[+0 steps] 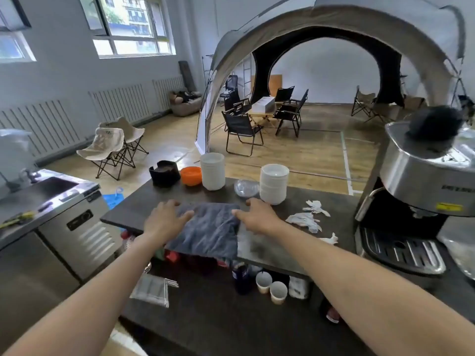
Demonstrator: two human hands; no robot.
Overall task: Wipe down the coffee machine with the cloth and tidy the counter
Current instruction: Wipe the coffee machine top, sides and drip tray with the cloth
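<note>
A dark grey cloth (208, 229) lies flat on the raised dark counter shelf (282, 250), its near edge hanging slightly over the front. My left hand (164, 218) rests on the cloth's left side and my right hand (257, 214) on its right side, fingers spread and pressing down on it. The steel coffee machine (421, 191) stands at the right end of the counter, apart from both hands. Crumpled white paper scraps (307, 218) lie between the cloth and the machine.
Behind the cloth stand two stacks of white bowls (212, 170) (273, 182), an orange bowl (190, 175), a black container (164, 173) and a clear lid (246, 187). Paper cups (271, 286) and a dark bottle (241, 277) sit on the lower counter. A steel sink unit (64, 201) is at the left.
</note>
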